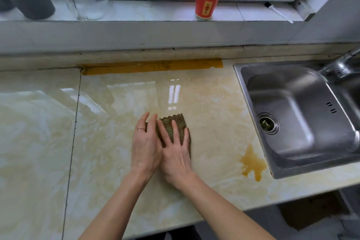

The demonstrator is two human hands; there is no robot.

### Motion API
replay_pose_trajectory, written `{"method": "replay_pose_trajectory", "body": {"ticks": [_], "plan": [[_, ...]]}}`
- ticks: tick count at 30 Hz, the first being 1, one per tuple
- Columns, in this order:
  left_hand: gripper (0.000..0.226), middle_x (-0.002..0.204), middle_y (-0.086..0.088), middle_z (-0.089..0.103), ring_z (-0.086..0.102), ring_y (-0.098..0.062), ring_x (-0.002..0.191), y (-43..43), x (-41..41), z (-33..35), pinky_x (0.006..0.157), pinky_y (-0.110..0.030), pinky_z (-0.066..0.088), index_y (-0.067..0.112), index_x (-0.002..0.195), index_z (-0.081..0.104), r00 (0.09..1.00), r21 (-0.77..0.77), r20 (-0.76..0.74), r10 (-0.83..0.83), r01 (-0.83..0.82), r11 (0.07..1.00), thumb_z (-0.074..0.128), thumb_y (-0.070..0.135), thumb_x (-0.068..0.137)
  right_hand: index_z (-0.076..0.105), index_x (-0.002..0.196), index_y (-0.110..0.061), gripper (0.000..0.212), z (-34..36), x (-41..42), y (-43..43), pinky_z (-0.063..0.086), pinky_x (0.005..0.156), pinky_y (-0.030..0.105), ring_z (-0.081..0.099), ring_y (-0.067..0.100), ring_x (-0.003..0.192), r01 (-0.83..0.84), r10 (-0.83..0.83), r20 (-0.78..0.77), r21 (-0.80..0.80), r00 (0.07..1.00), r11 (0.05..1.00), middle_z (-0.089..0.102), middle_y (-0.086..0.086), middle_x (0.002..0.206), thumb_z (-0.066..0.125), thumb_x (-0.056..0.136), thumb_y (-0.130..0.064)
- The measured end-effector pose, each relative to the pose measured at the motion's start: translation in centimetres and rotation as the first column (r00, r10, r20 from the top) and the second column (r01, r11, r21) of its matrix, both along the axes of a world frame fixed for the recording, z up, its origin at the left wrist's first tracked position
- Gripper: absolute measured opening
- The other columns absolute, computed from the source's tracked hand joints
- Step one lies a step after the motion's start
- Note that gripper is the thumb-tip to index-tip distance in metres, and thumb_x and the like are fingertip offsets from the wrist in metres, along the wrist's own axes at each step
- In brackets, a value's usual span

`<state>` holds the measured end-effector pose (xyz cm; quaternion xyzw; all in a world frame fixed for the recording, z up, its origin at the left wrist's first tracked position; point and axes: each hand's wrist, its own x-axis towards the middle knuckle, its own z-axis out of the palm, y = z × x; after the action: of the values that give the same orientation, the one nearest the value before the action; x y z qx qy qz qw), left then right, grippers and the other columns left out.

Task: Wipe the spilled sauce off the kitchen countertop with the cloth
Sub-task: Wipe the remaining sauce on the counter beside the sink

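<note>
The glossy marble countertop (116, 93) fills most of the view, with a steel sink (292, 93) set into its right side. The 2 hands lie side by side near the middle. The left hand (145, 142) has straight fingers on the left edge of the green cloth (178, 122), and the right hand (176, 154) presses flat on it, fingers spread. A red paper cup (207, 0) stands on the windowsill. The brown sauce spill (252, 163) sits apart from the cloth to its right, just beside the sink's front corner.

My left hand (145, 148): thin ring (140, 128), pinkish-gold band, sits on one finger near knuckle. My right hand (176, 155): bare. Both forearms (116, 200) bare right to frame edge.
</note>
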<state>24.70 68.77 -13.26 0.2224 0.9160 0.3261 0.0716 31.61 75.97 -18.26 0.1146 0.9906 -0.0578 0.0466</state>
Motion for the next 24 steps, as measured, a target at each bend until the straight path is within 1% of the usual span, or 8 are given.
{"method": "replay_pose_trajectory", "body": {"ticks": [4, 7, 11, 15, 17, 20, 22, 24], "plan": [[0.057, 0.140, -0.020, 0.039, 0.043, -0.037, 0.125, 0.0, -0.8, -0.1, 0.100, -0.050, 0.042, 0.005, 0.133, 0.045, 0.998, -0.007, -0.027, 0.054, -0.054, 0.999, 0.023, 0.025, 0.084, 0.035, 0.150, -0.034, 0.060, 0.4, -3.2, -0.4, 0.017, 0.110, 0.071, 0.011, 0.044, 0.147, -0.003, 0.000, 0.097, 0.028, 0.995, 1.000, 0.013, -0.006, 0.164, 0.026, 0.093, -0.048], [0.053, 0.138, -0.022, 0.041, 0.045, -0.038, 0.121, 0.1, -1.3, -0.2, 0.100, -0.051, 0.041, 0.005, 0.132, 0.046, 0.998, -0.016, -0.038, 0.043, -0.044, 0.999, 0.029, 0.020, 0.084, 0.018, 0.151, -0.047, 0.053, 1.3, -5.7, 2.6, -0.005, 0.111, 0.069, -0.009, 0.041, 0.148, -0.004, 0.009, 0.098, -0.056, 0.995, 0.998, -0.004, -0.005, 0.165, 0.032, 0.100, -0.048], [0.053, 0.139, -0.020, 0.040, 0.047, -0.039, 0.118, -0.7, -1.4, -0.8, 0.097, -0.052, 0.043, 0.006, 0.132, 0.046, 0.999, -0.022, -0.026, 0.032, -0.032, 0.999, 0.049, -0.002, 0.080, 0.009, 0.150, -0.055, 0.049, 2.4, -5.1, 9.6, -0.007, 0.114, 0.064, -0.011, 0.034, 0.149, 0.281, -0.273, 0.098, -0.078, 0.957, 0.956, -0.005, -0.007, 0.165, 0.024, 0.104, -0.050], [0.055, 0.139, -0.020, 0.039, 0.046, -0.038, 0.120, -0.9, -0.7, -0.9, 0.097, -0.050, 0.044, 0.006, 0.132, 0.046, 1.000, -0.027, 0.011, 0.001, -0.001, 1.000, 0.051, -0.006, 0.078, 0.005, 0.151, -0.051, 0.050, 2.2, -1.3, 11.3, -0.005, 0.115, 0.064, -0.012, 0.034, 0.149, 0.460, -0.450, 0.113, -0.083, 0.886, 0.884, -0.008, -0.006, 0.165, 0.022, 0.104, -0.048], [0.056, 0.140, -0.020, 0.039, 0.045, -0.038, 0.123, -0.3, -0.2, -0.8, 0.099, -0.049, 0.044, 0.006, 0.132, 0.045, 0.999, -0.023, 0.016, -0.034, 0.034, 0.999, 0.051, -0.006, 0.078, 0.013, 0.151, -0.049, 0.051, 1.9, 0.2, 8.6, -0.001, 0.114, 0.066, -0.004, 0.038, 0.150, 0.452, -0.448, 0.060, -0.096, 0.892, 0.887, 0.001, -0.002, 0.165, 0.024, 0.102, -0.048], [0.056, 0.141, -0.020, 0.038, 0.043, -0.037, 0.125, 1.3, 0.8, -0.7, 0.100, -0.047, 0.043, 0.006, 0.134, 0.044, 0.994, -0.017, 0.033, -0.107, 0.107, 0.994, 0.051, -0.003, 0.079, 0.030, 0.148, -0.047, 0.051, 1.4, 3.5, 4.4, 0.009, 0.112, 0.065, 0.017, 0.038, 0.148, 0.304, -0.308, -0.028, -0.110, 0.951, 0.946, 0.024, -0.001, 0.162, 0.032, 0.097, -0.049], [0.056, 0.141, -0.020, 0.038, 0.044, -0.036, 0.125, 2.3, 1.2, -0.7, 0.100, -0.047, 0.044, 0.006, 0.134, 0.043, 0.986, -0.008, 0.043, -0.160, 0.160, 0.987, 0.050, -0.002, 0.079, 0.030, 0.148, -0.048, 0.049, 1.1, 5.4, 4.2, 0.011, 0.113, 0.063, 0.017, 0.034, 0.149, 0.212, -0.216, -0.024, -0.106, 0.976, 0.971, 0.025, -0.004, 0.161, 0.032, 0.099, -0.050], [0.055, 0.140, -0.022, 0.039, 0.046, -0.038, 0.122, 3.0, 1.5, -0.8, 0.098, -0.046, 0.045, 0.004, 0.134, 0.044, 0.978, -0.006, 0.036, -0.208, 0.208, 0.978, 0.050, -0.002, 0.079, 0.031, 0.148, -0.049, 0.049, 1.0, 5.8, 6.2, 0.013, 0.114, 0.061, 0.018, 0.031, 0.149, 0.225, -0.228, -0.019, -0.117, 0.973, 0.967, 0.026, -0.006, 0.161, 0.030, 0.099, -0.050]]}}
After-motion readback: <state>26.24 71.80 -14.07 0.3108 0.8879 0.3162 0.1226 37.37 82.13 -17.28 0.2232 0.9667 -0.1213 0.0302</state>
